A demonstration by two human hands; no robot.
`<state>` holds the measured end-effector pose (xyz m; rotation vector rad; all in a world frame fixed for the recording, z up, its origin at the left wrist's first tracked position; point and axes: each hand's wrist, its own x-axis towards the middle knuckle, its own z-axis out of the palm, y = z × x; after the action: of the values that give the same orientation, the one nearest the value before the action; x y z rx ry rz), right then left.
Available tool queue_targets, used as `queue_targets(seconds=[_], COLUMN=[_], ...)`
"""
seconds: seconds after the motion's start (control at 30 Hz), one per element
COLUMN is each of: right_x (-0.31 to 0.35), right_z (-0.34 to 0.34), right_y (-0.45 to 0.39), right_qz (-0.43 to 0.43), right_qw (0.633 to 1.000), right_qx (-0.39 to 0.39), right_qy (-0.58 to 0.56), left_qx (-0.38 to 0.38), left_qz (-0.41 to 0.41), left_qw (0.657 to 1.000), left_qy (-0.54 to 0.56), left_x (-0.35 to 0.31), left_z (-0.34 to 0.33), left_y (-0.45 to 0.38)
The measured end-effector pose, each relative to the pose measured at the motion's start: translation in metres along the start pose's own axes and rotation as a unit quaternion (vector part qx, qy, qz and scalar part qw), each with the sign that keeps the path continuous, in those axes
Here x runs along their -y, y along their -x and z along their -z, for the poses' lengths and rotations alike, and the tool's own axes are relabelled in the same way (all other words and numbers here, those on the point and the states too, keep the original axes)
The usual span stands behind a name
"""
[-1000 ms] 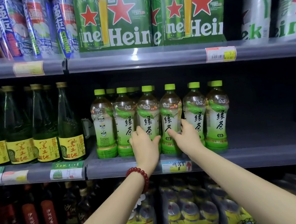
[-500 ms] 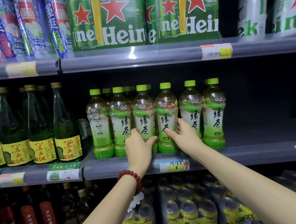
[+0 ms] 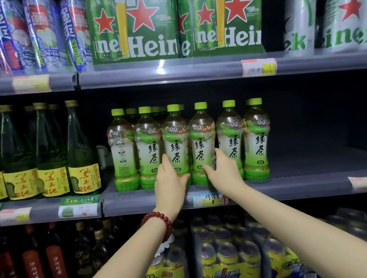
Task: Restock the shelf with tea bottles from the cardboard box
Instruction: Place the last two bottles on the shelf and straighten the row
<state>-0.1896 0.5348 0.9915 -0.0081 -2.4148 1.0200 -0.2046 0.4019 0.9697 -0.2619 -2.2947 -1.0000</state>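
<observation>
Several green tea bottles with lime caps stand in a row at the front of the middle shelf. My left hand grips the lower part of the third tea bottle, thumb on its right side. My right hand grips the base of the fourth tea bottle, fingers behind it on the right. More bottles stand behind the front row. No cardboard box is in view.
Dark green glass bottles with yellow labels stand left of the tea. Heineken packs and cans fill the shelf above. Canned drink packs sit below. The shelf space right of the tea row is dark and bare.
Both hands stay on the same two bottles. The view has shifted slightly, and the fourth bottle now stands a little closer to the third.
</observation>
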Motion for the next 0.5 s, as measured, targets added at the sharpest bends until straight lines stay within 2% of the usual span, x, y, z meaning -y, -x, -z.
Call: queue_targets(seconds=[0.13,0.27,0.5], right_x=[0.002,0.008,0.037], right_z=[0.005,0.009,-0.003], right_y=[0.007,0.02,0.03], right_qz=[0.014,0.067,0.111], right_qw=[0.999,0.991,0.979], right_qx=[-0.016,-0.035,0.006], right_qy=[0.041,0.114,0.171], left_qx=[0.023,0.041,0.036], left_qz=[0.004,-0.012,-0.061], left_qw=[1.0,0.999,0.995], left_qy=[-0.015,-0.032,-0.073], left_x=[0.004,0.012,0.029], left_z=[0.01,0.023,0.052], left_y=[-0.006,-0.01,-0.014])
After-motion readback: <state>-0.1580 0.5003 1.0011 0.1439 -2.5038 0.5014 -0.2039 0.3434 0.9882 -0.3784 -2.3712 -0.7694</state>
